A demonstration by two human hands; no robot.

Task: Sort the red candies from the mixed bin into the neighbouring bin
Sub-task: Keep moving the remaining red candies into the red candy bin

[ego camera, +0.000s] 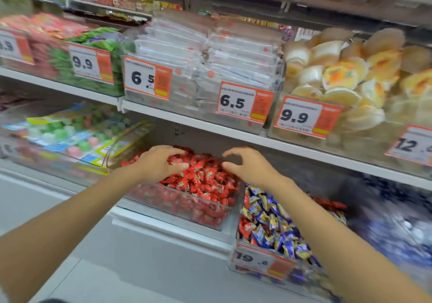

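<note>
Red candies (201, 181) fill the clear red bin (180, 209) at frame centre. A few strays (244, 229) lie among blue-and-yellow wraps in the mixed bin (301, 279), just beside it at 4 o'clock. Both hands hang over the red pile's far end, toward 12 o'clock. The left hand (159, 164) curls onto the pile with candy showing between fingers and thumb, but I cannot tell whether it grips any. The right hand (251, 166) forms a wide claw with nothing visible in it. The risks, as I judge them: the pile is heaped high, so more candy dropped on it could spill over the rim, and a hasty grab in the mixed bin could bring blue ones along.
</note>
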